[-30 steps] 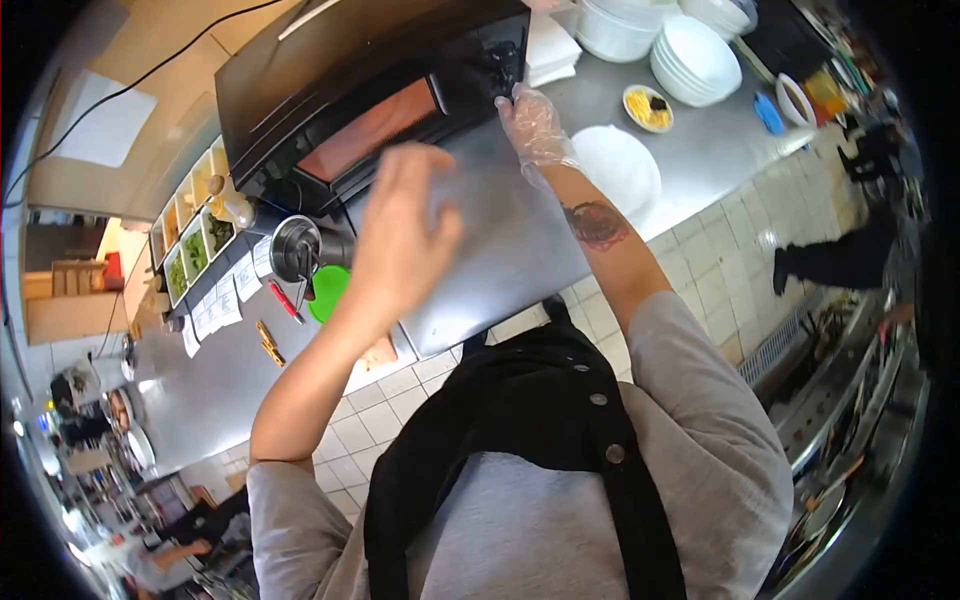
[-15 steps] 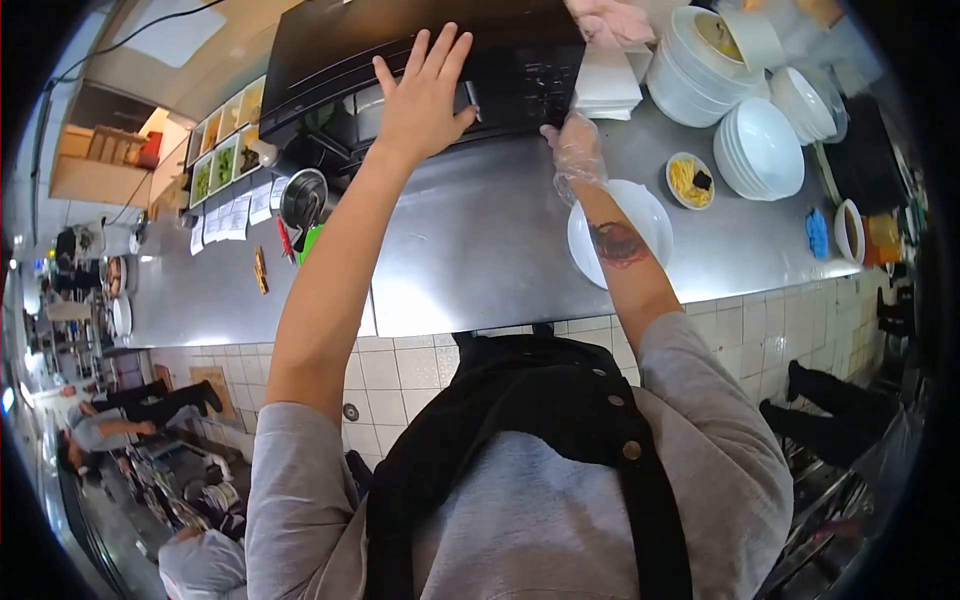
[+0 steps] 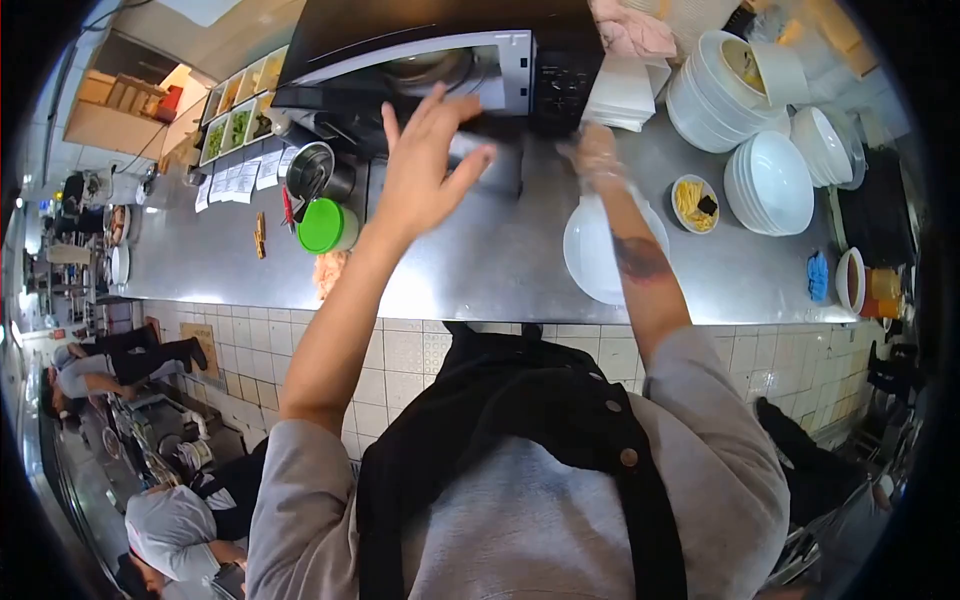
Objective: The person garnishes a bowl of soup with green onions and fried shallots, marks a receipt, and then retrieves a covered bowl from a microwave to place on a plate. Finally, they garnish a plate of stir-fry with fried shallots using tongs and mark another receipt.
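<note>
A black microwave stands at the counter's back, its door swung out and its lit interior showing. In front of the opening is my left hand, bare, with fingers spread and slightly blurred; nothing shows in it. My right hand, in a clear plastic glove, is beside the microwave's lower right corner. Motion smears its fingers, so whether they hold anything is hidden. Below my right forearm sits a wide white bowl, partly covered by the arm.
Stacked white bowls and a small bowl of yellow strips stand right. White napkins lie beside the microwave. Left are a green-lidded tub, a metal pot, paper slips and food trays. Other people are behind left.
The microwave door has opened, exposing the interior. My left hand has come down off the microwave front towards me. My right hand has shifted slightly right and down.
</note>
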`<state>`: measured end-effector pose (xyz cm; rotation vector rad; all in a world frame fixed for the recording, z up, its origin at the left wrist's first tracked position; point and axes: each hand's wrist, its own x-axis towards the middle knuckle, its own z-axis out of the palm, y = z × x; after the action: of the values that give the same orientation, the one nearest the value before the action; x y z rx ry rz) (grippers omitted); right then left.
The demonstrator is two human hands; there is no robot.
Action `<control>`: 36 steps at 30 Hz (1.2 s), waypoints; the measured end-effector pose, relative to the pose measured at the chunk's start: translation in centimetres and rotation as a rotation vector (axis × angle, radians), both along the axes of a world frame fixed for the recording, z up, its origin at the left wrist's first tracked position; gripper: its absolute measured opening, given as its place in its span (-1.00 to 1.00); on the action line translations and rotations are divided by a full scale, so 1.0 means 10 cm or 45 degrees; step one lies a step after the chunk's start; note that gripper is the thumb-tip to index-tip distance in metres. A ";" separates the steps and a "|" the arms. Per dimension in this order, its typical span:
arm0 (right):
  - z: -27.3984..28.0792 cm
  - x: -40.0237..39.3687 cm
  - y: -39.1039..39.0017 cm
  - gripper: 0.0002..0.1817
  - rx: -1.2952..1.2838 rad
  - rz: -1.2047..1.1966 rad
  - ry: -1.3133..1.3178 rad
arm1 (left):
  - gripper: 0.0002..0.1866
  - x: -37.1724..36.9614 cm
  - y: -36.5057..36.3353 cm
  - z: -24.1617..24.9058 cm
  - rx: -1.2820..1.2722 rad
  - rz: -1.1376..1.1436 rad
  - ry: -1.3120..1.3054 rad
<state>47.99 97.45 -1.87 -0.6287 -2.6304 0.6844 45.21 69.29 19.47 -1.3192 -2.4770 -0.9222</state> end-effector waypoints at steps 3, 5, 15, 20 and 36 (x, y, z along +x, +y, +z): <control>0.29 0.61 0.29 -0.81 0.496 0.294 -0.422 | -0.67 0.42 -0.55 0.09 0.247 0.005 -0.436; 0.28 1.13 0.43 -0.82 0.589 0.020 -0.376 | -0.71 0.67 -0.90 0.15 0.277 0.088 -0.496; -0.22 1.10 0.56 -0.83 0.310 0.424 -0.539 | -0.71 1.16 -1.33 0.35 -0.076 0.737 -0.212; -0.91 0.09 0.04 -0.76 0.087 0.639 -0.193 | -0.69 0.94 -0.94 0.17 -0.048 0.840 0.070; 1.12 -1.65 -1.28 -0.69 0.252 0.544 0.294 | -0.82 -1.00 -0.34 -0.86 0.413 1.175 -0.521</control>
<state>31.46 84.62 9.29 0.0724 -2.5843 0.5585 35.24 65.85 10.84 0.1724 -2.5840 -1.2913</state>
